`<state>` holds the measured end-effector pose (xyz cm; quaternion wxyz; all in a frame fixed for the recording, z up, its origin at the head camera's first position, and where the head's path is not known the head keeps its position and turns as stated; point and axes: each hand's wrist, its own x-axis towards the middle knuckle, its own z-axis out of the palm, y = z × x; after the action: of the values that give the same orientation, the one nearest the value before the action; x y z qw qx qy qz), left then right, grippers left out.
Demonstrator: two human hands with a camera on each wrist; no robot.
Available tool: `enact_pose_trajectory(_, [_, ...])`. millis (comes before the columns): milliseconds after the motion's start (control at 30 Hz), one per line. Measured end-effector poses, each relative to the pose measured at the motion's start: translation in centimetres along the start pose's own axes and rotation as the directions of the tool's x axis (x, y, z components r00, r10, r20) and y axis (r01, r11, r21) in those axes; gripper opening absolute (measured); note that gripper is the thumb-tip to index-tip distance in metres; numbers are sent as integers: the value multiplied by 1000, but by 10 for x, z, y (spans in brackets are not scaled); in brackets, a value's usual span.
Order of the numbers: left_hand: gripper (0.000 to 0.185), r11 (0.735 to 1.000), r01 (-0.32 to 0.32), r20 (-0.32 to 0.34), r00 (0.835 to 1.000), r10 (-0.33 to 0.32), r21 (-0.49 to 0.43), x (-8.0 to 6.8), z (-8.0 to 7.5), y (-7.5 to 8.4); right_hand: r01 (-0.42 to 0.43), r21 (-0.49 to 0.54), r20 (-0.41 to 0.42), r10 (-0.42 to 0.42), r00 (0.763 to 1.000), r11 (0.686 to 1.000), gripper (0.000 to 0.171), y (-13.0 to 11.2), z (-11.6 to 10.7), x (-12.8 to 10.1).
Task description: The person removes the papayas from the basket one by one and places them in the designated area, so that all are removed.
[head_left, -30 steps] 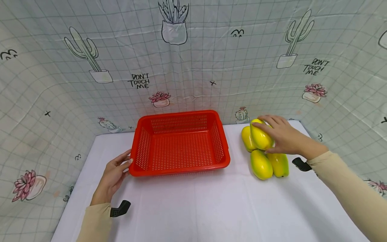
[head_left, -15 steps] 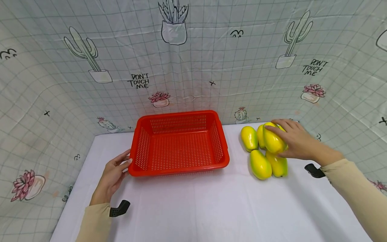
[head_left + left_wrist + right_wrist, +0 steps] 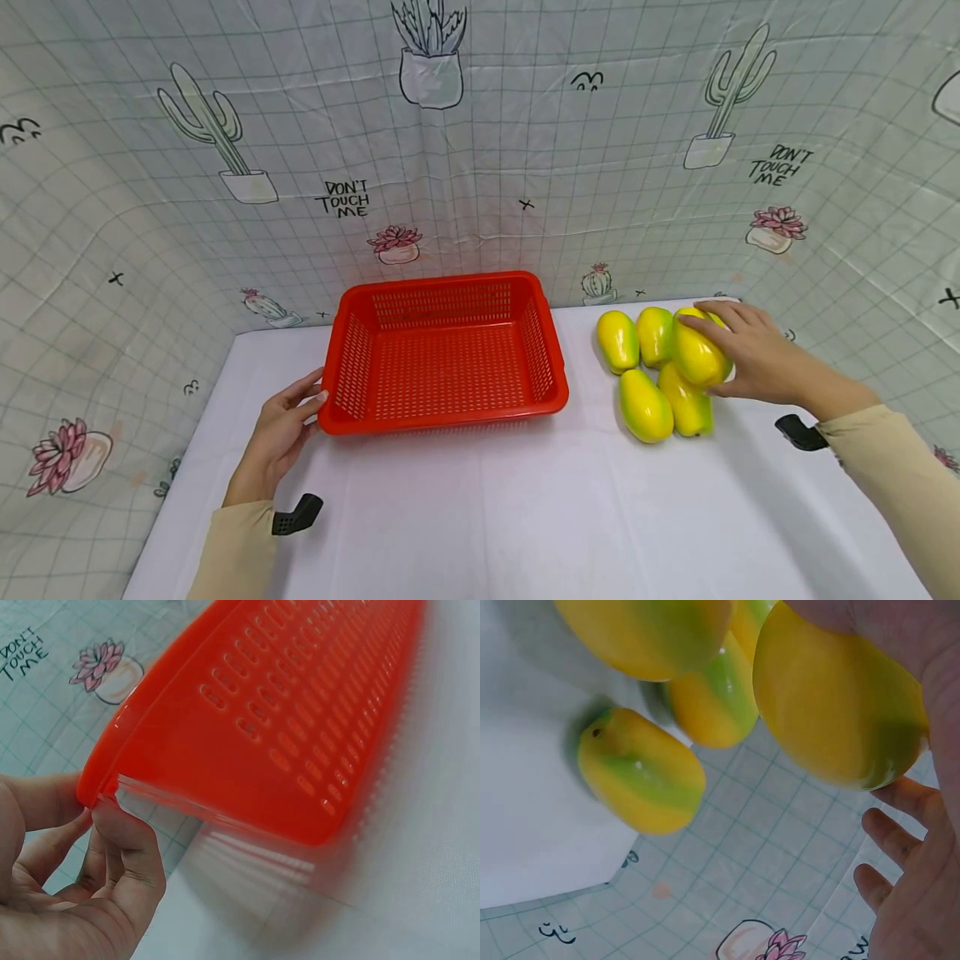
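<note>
My left hand is at the left end of a red plastic basket. In the left wrist view its thumb and fingers pinch the basket rim. At the right, my right hand holds a yellow-green mango, thumb on the near side and fingers over the far side. The right wrist view shows that held mango close up. Around it lie other mangoes: one at far left, a neighbouring mango, a front mango and another front mango.
A white cloth covers the table. Behind and at both sides hangs a grid-patterned curtain printed with cacti. The basket stands near the back edge, left of the mangoes, its perforated floor visible.
My right hand has moved rightward with the mango in its grip, uncovering a mango in the back row. My left hand and the basket have stayed in place.
</note>
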<state>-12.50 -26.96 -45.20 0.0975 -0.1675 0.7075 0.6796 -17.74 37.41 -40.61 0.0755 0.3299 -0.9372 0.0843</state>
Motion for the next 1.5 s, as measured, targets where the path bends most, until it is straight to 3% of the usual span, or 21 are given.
enact_pose_trajectory(333, [59, 1000, 7, -10, 1000, -7, 2, 1, 0, -1, 10, -4, -47, -10, 999, 1000, 108, 9, 1, -12])
enact_pose_trajectory(1500, [59, 1000, 5, 5, 1000, -5, -12, 3, -3, -1, -89, -12, -21, 89, 996, 996, 105, 24, 12, -63])
